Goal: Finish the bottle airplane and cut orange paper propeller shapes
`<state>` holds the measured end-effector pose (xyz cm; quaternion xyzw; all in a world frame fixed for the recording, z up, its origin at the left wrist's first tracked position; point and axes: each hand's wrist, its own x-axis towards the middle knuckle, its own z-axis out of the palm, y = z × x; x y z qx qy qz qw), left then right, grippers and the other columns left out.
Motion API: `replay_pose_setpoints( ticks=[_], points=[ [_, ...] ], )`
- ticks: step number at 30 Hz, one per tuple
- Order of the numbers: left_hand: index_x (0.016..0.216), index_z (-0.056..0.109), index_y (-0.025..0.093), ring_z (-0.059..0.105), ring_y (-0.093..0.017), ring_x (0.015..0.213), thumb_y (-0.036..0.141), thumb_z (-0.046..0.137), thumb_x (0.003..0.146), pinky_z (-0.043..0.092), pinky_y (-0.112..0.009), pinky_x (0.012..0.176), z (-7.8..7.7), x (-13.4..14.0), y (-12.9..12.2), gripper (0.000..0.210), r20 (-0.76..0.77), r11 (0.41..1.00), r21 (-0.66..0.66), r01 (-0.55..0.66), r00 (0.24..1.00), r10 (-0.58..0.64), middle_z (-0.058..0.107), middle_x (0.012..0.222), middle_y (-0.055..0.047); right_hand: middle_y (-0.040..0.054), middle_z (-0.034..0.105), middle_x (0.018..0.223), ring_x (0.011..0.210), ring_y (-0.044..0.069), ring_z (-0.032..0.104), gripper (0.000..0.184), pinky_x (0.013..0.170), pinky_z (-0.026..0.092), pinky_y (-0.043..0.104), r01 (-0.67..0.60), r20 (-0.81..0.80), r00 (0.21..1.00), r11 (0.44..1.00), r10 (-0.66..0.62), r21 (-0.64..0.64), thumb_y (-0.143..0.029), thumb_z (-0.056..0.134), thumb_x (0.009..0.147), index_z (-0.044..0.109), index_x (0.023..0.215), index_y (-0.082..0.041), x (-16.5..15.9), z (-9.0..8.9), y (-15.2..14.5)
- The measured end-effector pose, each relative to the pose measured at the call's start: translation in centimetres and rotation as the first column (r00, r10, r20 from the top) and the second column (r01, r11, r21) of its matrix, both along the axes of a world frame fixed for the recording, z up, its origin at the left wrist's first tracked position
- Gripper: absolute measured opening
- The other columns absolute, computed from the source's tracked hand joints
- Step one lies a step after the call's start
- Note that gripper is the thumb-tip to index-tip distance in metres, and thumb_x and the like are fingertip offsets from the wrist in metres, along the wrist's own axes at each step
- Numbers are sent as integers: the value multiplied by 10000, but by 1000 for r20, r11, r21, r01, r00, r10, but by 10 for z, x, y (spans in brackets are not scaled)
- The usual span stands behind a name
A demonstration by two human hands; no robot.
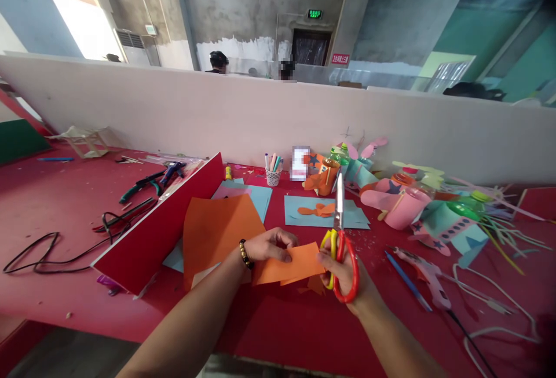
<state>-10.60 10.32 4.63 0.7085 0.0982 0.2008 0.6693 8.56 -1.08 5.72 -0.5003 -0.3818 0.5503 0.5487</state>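
Note:
Low over the red table, my left hand [273, 246] pinches an orange piece of paper [292, 263] between thumb and fingers. My right hand [343, 274] is closed around scissors [339, 210] with red and yellow handles, their blades pointing up and away from me. The right thumb also touches the paper's right end. Beneath it lie orange paper scraps [315, 286]. Beyond my hands, orange cut-out shapes [317, 210] rest on a light blue sheet [295, 203]. A large orange sheet [212, 227] lies left of my left hand.
A red upright panel [169, 227] divides the table at left, with pliers [143, 184] and a black cable [39, 262] beyond. At right lie a blue pen [408, 281] and a glue gun [423, 276]. Bottle-and-paper planes [406, 204] and a marker cup [273, 177] stand behind.

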Motion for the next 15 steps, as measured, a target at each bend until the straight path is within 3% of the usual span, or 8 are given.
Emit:
replay_pose_setpoints(
  ticks=[5, 8, 9, 11, 13, 15],
  points=[
    [547, 499, 142, 447, -124, 629, 310, 663, 670, 366, -257, 620, 0, -5, 6, 265, -99, 993, 113, -41, 994, 52, 499, 671, -13, -99, 504, 607, 404, 50, 462, 409, 389, 355, 176, 41, 140, 989, 999, -42, 10, -260, 800, 613, 454, 825, -204, -1, 1, 15],
    [534, 439, 152, 400, -101, 572, 262, 606, 669, 336, -238, 568, -3, -24, 20, 241, -269, 945, 286, -156, 934, 236, 442, 612, 14, -112, 482, 603, 381, 51, 460, 429, 364, 353, 176, 134, 134, 981, 989, -142, 65, -264, 807, 589, 450, 822, -217, 10, -10, 23],
    [537, 445, 156, 410, -105, 568, 243, 582, 664, 340, -237, 567, -3, -33, 27, 206, -342, 898, 382, -220, 869, 358, 447, 602, 17, -114, 479, 610, 380, 51, 464, 429, 359, 354, 176, 159, 112, 979, 983, -169, 87, -270, 807, 588, 453, 825, -222, 15, -14, 27],
    [554, 491, 165, 461, -127, 584, 226, 560, 646, 365, -242, 584, -4, -53, 39, 130, -446, 719, 609, -336, 605, 660, 489, 593, 14, -113, 481, 632, 388, 51, 476, 424, 363, 367, 178, 206, 57, 975, 969, -216, 134, -274, 807, 587, 464, 831, -227, 25, -19, 34],
    [665, 572, 166, 532, -184, 692, 230, 564, 646, 399, -278, 650, -1, -67, 47, 68, -412, 580, 704, -409, 430, 803, 577, 701, -29, -107, 488, 658, 403, 50, 488, 421, 373, 380, 181, 250, 1, 967, 954, -253, 164, -264, 811, 578, 483, 839, -225, 33, -22, 42],
    [852, 613, 156, 562, -238, 860, 282, 569, 691, 416, -316, 742, 6, -69, 48, 209, -321, 444, 749, -492, 317, 893, 624, 910, -96, -101, 493, 669, 420, 52, 496, 423, 380, 389, 185, 273, -49, 962, 944, -269, 183, -245, 816, 566, 502, 849, -220, 38, -22, 49]
  ],
)
